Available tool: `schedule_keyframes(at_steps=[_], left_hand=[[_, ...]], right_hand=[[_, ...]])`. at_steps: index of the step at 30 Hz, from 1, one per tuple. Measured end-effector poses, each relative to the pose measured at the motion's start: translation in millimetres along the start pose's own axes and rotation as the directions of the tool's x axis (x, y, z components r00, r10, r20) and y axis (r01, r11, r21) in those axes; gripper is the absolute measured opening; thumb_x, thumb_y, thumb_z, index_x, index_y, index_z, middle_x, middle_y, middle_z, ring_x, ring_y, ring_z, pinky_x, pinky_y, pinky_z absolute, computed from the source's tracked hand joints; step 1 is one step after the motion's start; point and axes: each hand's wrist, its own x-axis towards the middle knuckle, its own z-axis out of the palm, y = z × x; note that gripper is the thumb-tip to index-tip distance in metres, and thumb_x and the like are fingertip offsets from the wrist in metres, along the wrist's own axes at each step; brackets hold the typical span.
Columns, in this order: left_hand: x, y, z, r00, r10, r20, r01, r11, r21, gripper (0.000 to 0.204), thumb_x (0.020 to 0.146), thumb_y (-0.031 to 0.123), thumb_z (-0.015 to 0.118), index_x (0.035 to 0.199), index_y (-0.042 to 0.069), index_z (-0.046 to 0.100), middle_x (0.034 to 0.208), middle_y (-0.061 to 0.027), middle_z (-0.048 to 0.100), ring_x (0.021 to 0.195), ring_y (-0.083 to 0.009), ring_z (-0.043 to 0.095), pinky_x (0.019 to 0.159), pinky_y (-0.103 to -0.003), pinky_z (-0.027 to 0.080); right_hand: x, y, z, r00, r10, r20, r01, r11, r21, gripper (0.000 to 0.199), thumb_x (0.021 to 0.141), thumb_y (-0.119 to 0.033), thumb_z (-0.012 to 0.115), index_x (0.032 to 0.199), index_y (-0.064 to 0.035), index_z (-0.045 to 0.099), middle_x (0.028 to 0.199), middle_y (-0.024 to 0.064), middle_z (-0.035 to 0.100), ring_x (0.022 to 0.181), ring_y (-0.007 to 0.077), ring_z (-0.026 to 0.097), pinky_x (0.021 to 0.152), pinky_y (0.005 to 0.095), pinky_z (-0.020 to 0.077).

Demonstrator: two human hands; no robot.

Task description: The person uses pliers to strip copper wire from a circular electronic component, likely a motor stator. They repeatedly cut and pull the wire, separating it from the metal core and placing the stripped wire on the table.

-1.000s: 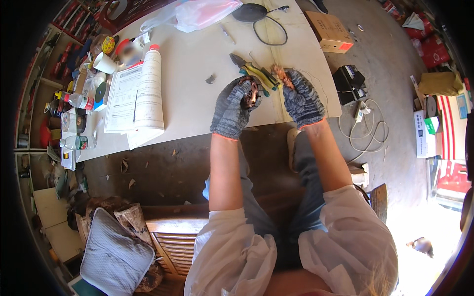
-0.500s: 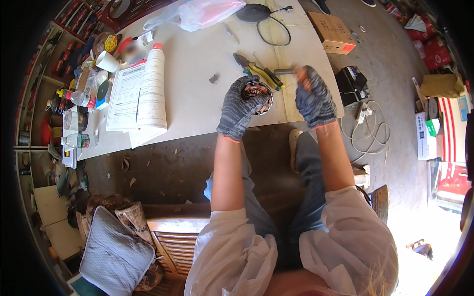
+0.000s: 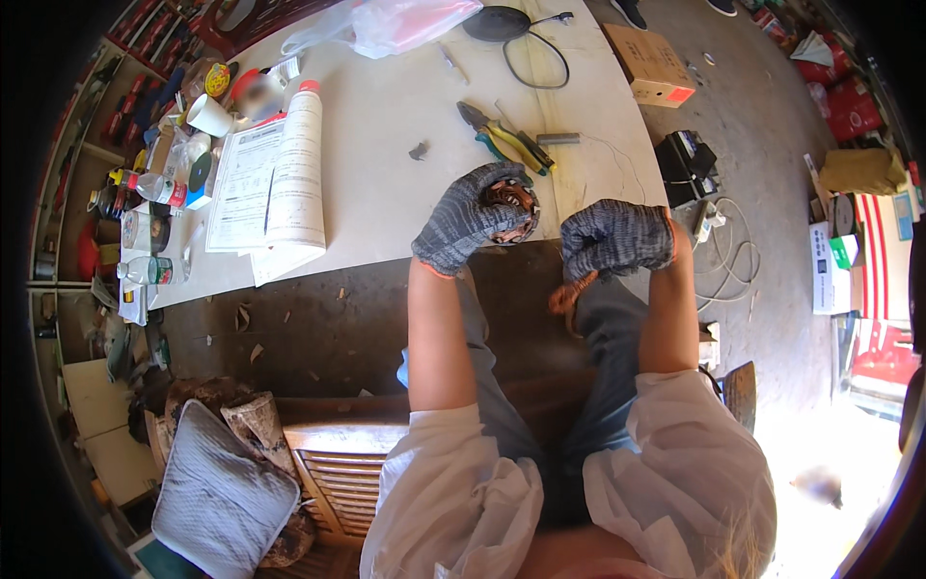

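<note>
My left hand, in a dark grey knit glove with an orange cuff, grips a ring-shaped motor stator with copper windings above the near table edge. Its fingers wrap round the far side of the ring. To the right, my right hand, gloved alike, is closed in a fist with its back upward. From beneath the fist a bundle of copper wire sticks out toward my lap; the gripped part is hidden. Beyond the hands lie yellow-and-green handled pliers and a short grey metal rod.
On the left of the table are printed papers, a rolled sheet, a white cup and several bottles. A plastic bag and a black disc with a cord lie farther back. A cardboard box stands on the floor at right.
My right hand has come down toward me from beside the rod and turned, so the copper bundle now points downward. My left hand has tilted slightly with the stator.
</note>
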Motion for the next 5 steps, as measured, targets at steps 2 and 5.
schedule_keyframes(at_steps=[2, 5], left_hand=[[-0.6, -0.7, -2.3, 0.999, 0.026, -0.034, -0.02, 0.987, 0.16, 0.061, 0.067, 0.021, 0.074, 0.121, 0.002, 0.053, 0.102, -0.0087, 0.061, 0.092, -0.0164, 0.058, 0.087, -0.029, 0.045], [1.8, -4.5, 0.0, 0.995, -0.003, -0.099, 0.031, 0.96, 0.279, 0.053, 0.066, 0.016, 0.07, 0.116, 0.003, 0.056, 0.104, -0.01, 0.063, 0.096, -0.0171, 0.058, 0.088, -0.028, 0.044]], right_hand=[[-1.2, -4.7, 3.1, 0.976, 0.138, -0.167, -0.156, 0.982, -0.102, 0.017, 0.078, -0.018, 0.068, 0.076, -0.003, 0.06, 0.067, 0.0092, 0.059, 0.058, 0.0142, 0.058, 0.051, 0.0286, 0.0457], [25.7, 34.7, 5.5, 0.873, -0.056, -0.485, -0.229, 0.829, -0.51, 0.02, 0.079, -0.023, 0.065, 0.081, -0.0035, 0.061, 0.08, 0.0166, 0.065, 0.075, 0.0254, 0.065, 0.066, 0.0422, 0.0485]])
